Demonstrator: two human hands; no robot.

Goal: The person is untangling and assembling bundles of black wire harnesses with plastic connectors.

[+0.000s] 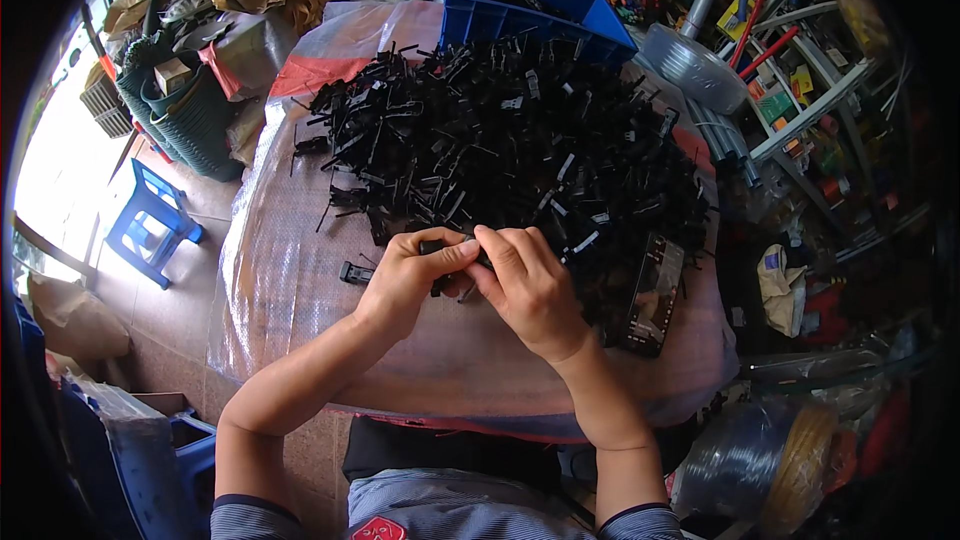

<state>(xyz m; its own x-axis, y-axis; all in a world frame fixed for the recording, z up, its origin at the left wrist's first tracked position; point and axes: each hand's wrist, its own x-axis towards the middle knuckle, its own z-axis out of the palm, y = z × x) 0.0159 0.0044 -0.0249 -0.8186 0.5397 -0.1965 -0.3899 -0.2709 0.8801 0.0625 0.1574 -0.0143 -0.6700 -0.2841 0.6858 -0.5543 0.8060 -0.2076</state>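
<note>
Left hand [396, 278] and right hand [530, 285] grip a part [436, 247] between closed fingers; the pile [480, 140] lies beyond, bin [540, 25] far.

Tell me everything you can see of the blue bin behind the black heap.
The blue bin is a rectangular, open-topped, ribbed, plastic-looking box. It stands at the far side of the pinkish woven sheet, set at an angle, its right end nearer. Dark contents show inside, too dim to identify; the black heap crowds its near side.
</note>
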